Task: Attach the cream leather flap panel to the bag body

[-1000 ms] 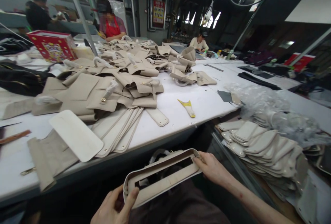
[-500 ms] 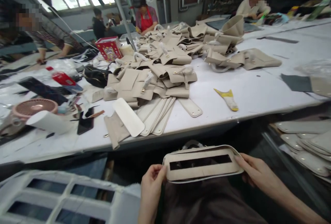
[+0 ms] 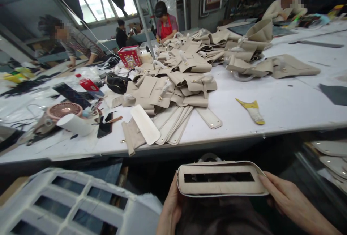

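Head view, 2 hands gripping beige leather bag [image 3: 222,188], oblong slotted opening

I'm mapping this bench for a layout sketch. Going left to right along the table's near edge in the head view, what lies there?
Pink fan → white roll → black phone → white oblong panel → beige strap piece → yellow-and-white scraper.

A: Can you see the fingers of the left hand [image 3: 170,209]?
B: No, they go behind the beige bag panel [image 3: 221,188]; its wrist runs off the bottom edge.
A: And what shows through the panel's slot?
B: Too dark to tell. Right of the right hand [image 3: 288,200], the stacked beige pieces [image 3: 332,153] are cut off by the edge.
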A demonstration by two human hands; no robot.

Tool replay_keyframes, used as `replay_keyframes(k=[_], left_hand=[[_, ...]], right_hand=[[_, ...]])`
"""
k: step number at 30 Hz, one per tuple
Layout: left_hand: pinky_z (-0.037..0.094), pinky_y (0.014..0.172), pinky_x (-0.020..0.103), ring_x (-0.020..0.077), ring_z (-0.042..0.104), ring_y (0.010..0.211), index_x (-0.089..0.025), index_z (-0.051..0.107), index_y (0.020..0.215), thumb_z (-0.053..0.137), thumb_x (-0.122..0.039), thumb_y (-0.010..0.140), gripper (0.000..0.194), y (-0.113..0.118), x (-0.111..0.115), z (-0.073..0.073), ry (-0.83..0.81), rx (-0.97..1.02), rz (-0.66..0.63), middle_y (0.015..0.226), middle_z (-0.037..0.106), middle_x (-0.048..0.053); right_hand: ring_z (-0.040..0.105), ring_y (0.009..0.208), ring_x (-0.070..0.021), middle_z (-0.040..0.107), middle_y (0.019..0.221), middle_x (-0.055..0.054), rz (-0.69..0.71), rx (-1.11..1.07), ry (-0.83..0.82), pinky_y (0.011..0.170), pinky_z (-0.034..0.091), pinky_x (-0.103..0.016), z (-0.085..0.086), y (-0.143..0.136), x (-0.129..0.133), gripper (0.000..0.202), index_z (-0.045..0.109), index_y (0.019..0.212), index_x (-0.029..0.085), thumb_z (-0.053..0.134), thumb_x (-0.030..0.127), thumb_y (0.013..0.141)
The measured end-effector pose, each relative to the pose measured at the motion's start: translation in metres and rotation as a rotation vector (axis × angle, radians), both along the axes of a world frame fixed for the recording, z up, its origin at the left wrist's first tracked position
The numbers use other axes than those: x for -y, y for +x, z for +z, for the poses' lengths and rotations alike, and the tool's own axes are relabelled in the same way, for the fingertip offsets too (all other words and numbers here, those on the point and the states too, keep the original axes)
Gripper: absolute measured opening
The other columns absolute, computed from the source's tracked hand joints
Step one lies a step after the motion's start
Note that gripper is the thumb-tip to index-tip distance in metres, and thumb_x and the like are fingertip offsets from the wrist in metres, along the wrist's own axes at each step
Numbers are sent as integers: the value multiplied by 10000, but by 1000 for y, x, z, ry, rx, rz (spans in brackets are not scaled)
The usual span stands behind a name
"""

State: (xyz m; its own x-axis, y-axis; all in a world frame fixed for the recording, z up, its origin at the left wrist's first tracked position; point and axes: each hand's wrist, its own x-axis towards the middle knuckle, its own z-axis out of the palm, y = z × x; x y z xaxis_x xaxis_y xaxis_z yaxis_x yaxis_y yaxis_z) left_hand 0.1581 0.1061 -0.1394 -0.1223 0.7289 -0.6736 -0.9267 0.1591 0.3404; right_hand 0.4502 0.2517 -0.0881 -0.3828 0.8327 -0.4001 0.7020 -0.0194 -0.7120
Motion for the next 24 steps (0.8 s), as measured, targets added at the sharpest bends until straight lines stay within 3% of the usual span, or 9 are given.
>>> replay_keyframes(k=[2, 6, 12, 16, 21, 24], left_hand=[[428, 1022, 445, 344, 603, 1138, -96, 671, 1165, 723, -626, 735, 685, 4, -3, -4, 70, 137, -80, 1076, 716, 161], [386, 1076, 488, 369, 559, 1212, -92, 652, 1211, 645, -635, 801, 681, 9, -12, -11, 203, 176, -19, 1172, 688, 173], [400, 1070, 481, 365, 576, 1200, -114, 655, 1221, 599, -678, 809, 701, 12, -11, -13, 213, 173, 63, 1206, 682, 160], [412, 1065, 481, 360, 599, 1171, -123, 697, 1152, 595, -698, 796, 684, 13, -8, -3, 170, 127, 96, 1148, 708, 151], [453, 1034, 500, 360, 629, 1128, -185, 746, 1060, 561, -759, 770, 670, 21, -6, 17, 46, 35, 73, 977, 749, 119], [492, 986, 526, 371, 643, 1096, -230, 752, 1035, 558, -823, 701, 708, 15, -6, 13, -34, -147, 29, 866, 751, 114]], right_hand=[[560, 535, -205, 579, 590, -49, 4, 10, -11, 514, 439, -310, 1, -1, -1, 562, 545, 748, 222, 307, 719, 857], [565, 532, -219, 586, 605, -58, -17, 28, -57, 491, 452, -326, 2, -1, -2, 618, 553, 786, 225, 302, 789, 800], [519, 464, -201, 554, 546, -41, -53, 22, -83, 443, 424, -318, 1, -1, -1, 615, 569, 792, 224, 346, 796, 774], [540, 478, -209, 552, 545, -43, -52, 7, -56, 443, 422, -313, 4, -5, -3, 597, 573, 764, 218, 385, 784, 755], [529, 506, -161, 549, 632, -2, -53, -105, -12, 455, 385, -259, 11, -9, 7, 441, 568, 864, 200, 423, 616, 892], [522, 548, -138, 544, 655, 3, -35, -153, 86, 493, 371, -235, 18, -11, 9, 340, 534, 767, 189, 400, 441, 952]])
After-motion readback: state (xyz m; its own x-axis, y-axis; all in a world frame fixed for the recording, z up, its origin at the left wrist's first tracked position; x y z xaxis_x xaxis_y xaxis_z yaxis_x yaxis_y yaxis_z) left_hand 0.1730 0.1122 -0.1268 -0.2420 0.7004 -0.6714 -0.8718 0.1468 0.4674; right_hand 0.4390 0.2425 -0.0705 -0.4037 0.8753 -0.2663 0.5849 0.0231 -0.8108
